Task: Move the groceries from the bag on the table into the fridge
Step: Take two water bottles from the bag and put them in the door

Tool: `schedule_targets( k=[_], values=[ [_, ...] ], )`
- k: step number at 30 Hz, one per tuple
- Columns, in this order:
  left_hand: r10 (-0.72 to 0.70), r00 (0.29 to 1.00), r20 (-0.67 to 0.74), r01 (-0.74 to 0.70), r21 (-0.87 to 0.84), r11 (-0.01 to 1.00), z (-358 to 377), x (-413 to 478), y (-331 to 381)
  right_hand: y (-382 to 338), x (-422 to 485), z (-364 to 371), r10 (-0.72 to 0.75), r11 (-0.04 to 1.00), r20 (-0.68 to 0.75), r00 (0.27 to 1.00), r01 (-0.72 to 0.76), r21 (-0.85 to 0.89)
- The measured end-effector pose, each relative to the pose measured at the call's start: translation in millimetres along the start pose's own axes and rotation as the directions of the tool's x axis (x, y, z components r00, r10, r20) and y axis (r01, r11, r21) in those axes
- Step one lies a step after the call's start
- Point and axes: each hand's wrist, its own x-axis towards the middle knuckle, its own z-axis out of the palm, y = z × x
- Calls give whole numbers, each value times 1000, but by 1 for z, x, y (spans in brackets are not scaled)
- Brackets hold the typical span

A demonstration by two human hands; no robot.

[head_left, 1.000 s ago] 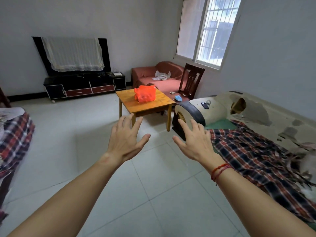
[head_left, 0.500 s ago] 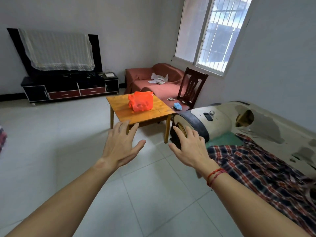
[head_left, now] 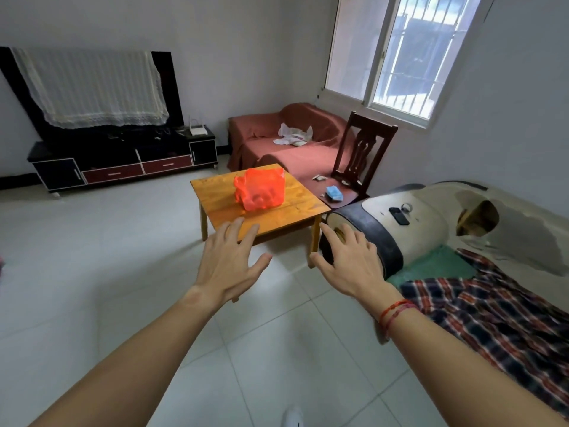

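Observation:
A translucent red plastic bag (head_left: 260,188) with lumpy contents sits on a small wooden table (head_left: 215,192) in the middle of the room. Both my arms stretch out in front of me above the tiled floor. My left hand (head_left: 229,261) hovers with spread fingers just short of the table's near edge and holds nothing. My right hand (head_left: 349,261) is also spread and empty, in front of the sofa's round armrest. No fridge is in view.
A worn cream sofa (head_left: 431,223) with a plaid cloth (head_left: 492,309) runs along the right. A dark wooden chair (head_left: 358,161) stands behind the table, a red sofa (head_left: 277,143) beyond it. A TV stand (head_left: 123,161) lines the far wall. White tiled floor (head_left: 92,257) lies open to the left.
The view has moved closer to the table and turned slightly right. The bag and table appear larger. Both hands stay spread and empty out in front.

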Motion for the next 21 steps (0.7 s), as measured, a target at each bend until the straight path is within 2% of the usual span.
schedule_targets(
  k=[12,21],
  values=[
    [-24,998,56,20,61,998,78,225,-29,50,235,51,-66,998,17,998,66,-1],
    [-80,993,89,73,77,994,129,343,-67,57,377,82,-98,995,95,991,97,20]
  ],
)
